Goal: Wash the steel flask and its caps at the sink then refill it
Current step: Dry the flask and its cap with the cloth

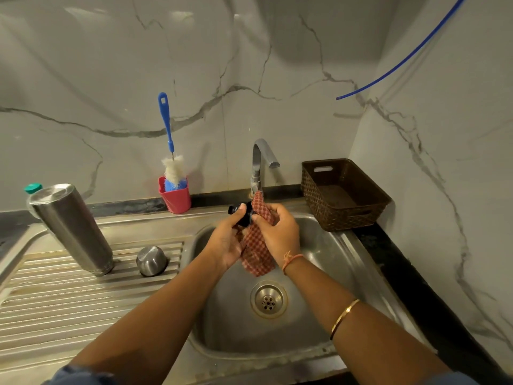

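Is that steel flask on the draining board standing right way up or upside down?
Upside down: the steel flask shows its closed, flat base on top, and its narrower end rests on the draining board.

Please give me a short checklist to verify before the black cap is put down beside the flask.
1. Grip on the black cap: ok. The left hand curls round it, above the sink.
2. Checked cloth under control: ok. The right hand holds it against the cap.
3. Tap off: ok, no stream is visible.
4. Cap fully dry: cannot tell, the cloth and fingers hide most of it.
5. Room on the drainboard: ok. Bare ribs show in front of the steel flask and the steel cup.
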{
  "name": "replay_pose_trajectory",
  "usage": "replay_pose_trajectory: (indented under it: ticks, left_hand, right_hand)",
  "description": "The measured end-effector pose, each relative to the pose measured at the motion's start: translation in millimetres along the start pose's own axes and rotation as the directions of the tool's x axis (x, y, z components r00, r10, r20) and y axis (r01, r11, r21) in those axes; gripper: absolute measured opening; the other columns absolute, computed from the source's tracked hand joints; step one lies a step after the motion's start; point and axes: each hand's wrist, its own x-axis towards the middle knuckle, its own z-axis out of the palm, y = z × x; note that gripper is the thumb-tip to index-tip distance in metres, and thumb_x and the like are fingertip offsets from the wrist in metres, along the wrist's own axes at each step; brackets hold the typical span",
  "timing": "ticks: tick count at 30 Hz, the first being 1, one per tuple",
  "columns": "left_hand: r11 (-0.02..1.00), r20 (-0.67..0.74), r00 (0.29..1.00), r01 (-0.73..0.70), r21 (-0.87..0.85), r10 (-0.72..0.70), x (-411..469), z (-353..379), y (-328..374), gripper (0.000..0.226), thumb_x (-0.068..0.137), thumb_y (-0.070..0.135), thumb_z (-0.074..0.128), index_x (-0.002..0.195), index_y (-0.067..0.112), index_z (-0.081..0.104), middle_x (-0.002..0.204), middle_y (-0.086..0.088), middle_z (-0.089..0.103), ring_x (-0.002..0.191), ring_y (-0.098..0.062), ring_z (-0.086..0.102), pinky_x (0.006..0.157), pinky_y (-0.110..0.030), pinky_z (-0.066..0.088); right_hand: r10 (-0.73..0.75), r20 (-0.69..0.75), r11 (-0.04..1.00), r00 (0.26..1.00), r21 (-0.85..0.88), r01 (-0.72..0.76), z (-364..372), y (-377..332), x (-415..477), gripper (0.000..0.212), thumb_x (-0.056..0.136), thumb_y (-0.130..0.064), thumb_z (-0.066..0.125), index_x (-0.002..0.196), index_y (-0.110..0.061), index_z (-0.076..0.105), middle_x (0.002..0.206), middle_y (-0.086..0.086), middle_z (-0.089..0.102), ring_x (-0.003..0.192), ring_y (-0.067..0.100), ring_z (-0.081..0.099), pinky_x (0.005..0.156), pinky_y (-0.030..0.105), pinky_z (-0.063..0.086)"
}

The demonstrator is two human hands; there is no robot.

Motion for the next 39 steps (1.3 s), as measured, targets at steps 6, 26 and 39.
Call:
replay_pose_trajectory:
  ticks: [6,26,39]
  left_hand:
    - [0.999,-0.014,0.999,-0.037,0.002,0.037,-1.6,3.6,-14.1,0.045,0.080,0.028,0.071,0.117,0.005,0.060,0.110,-0.014,0.069,0.102,-0.028,0.064,0.076,-0.034,0.051]
    - [0.047,0.323,0.550,-0.554,0.831,0.770,4.6,-29.3,-10.3,0.055,0.072,0.021,0.082,0.117,0.012,0.054,0.116,0.001,0.055,0.104,-0.004,0.048,0.086,-0.013,0.040]
    - [0.057,0.338,0.725,-0.460,0.886,0.600,-3.3,-41.4,-28.1,0.057,0.082,0.026,0.073,0.132,0.022,0.044,0.122,0.001,0.060,0.114,-0.016,0.054,0.092,-0.024,0.042]
  right_hand:
    - [0.051,-0.128,0.998,0.991,0.053,-0.044,-3.4,-13.5,5.0,0.013,0.089,-0.026,0.061,0.095,-0.015,0.059,0.087,-0.002,0.064,0.083,0.012,0.060,0.066,0.017,0.047]
    - [-0.229,0.043,0.888,0.972,-0.401,0.227,-24.5,22.7,16.8,0.011,0.091,-0.016,0.055,0.101,-0.016,0.059,0.092,0.001,0.065,0.084,0.016,0.062,0.068,0.025,0.051]
    - [-0.066,0.290,0.888,0.955,-0.420,0.189,-27.2,35.4,8.1,0.052,0.091,0.006,0.038,0.127,-0.026,0.057,0.121,0.000,0.048,0.107,0.008,0.050,0.092,0.011,0.032]
